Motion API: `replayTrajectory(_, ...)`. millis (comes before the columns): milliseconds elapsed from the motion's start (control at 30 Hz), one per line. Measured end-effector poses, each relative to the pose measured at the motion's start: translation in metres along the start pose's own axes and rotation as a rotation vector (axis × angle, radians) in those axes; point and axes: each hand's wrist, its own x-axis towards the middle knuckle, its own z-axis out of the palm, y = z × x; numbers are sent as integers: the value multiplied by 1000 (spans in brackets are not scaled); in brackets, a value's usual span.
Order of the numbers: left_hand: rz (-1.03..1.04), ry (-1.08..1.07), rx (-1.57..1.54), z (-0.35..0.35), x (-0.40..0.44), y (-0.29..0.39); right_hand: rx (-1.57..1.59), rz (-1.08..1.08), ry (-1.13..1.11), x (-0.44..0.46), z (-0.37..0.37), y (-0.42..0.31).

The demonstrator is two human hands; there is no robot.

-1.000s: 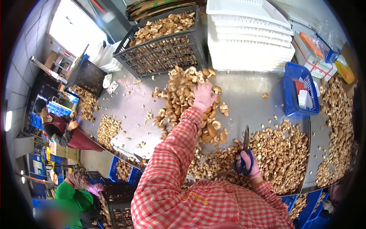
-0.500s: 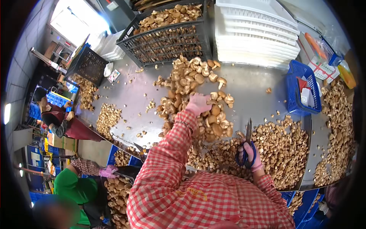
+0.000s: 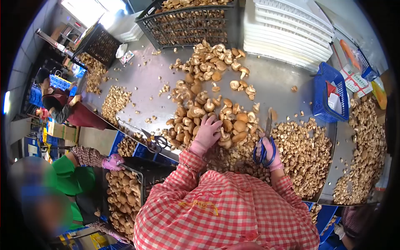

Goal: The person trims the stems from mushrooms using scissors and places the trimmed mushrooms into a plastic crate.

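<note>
My left hand point(image 3: 207, 132), in a pink glove, rests on a heap of whole brown mushrooms point(image 3: 196, 112) in the middle of the metal table. Its fingers are spread apart over the caps and stems. Blue-handled scissors point(image 3: 268, 124) are in my right hand point(image 3: 268, 151), also gloved in pink, with the blades pointing away from me. Around and below that hand lies a wide pile of small cut mushroom stems point(image 3: 306, 158).
A black crate point(image 3: 187, 29) of mushrooms and stacked white trays point(image 3: 287, 37) stand at the back. A blue basket point(image 3: 329, 96) is on the right. More scissors point(image 3: 155, 142) lie at the left edge. A co-worker in green grips a black crate point(image 3: 139, 177) of mushrooms.
My left hand has drawn back toward me, and mushrooms from the far heap now lie nearer. The right hand still holds the scissors. At the left, the co-worker's mushroom crate shows more fully.
</note>
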Motion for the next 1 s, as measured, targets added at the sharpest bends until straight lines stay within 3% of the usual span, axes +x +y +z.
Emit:
replayTrajectory(100,79,-70,-85,-3,2,0,21,-7,-19,-7,4,-1)
replayTrajectory(167,134,-102,-168,-9,1,2,-61,-23,86,-17,13,-4)
replayTrajectory(233,-102,115,-610,-30,-5,15,-159,13,136,-26,23,-7)
replayTrajectory(300,-446,169,-1050,-42,-14,9,-346,-85,48,-45,34,-9)
replayTrajectory(367,-583,148,-1367,-59,-21,16,-474,-98,-129,-51,35,-9)
replayTrajectory(400,-539,123,-1492,-65,-27,23,-690,-156,-152,-54,39,-10)
replayTrajectory(433,-546,134,-1493,-64,-34,25,-908,-217,-178,-56,45,-13)
replayTrajectory(467,-536,48,-1383,-62,-41,28,-913,-212,-189,-57,51,-13)
replayTrajectory(533,-505,-62,-1168,-59,-50,34,-1310,-692,-191,-58,61,-14)
replayTrajectory(567,-485,-88,-1062,-56,-54,38,-1314,-688,-205,-58,63,-16)
replayTrajectory(833,-625,2,-1082,-45,-74,72,-1492,-551,-430,-55,79,-27)
replayTrajectory(1000,-672,63,-859,-42,-86,79,-1551,-461,-482,-51,79,-20)
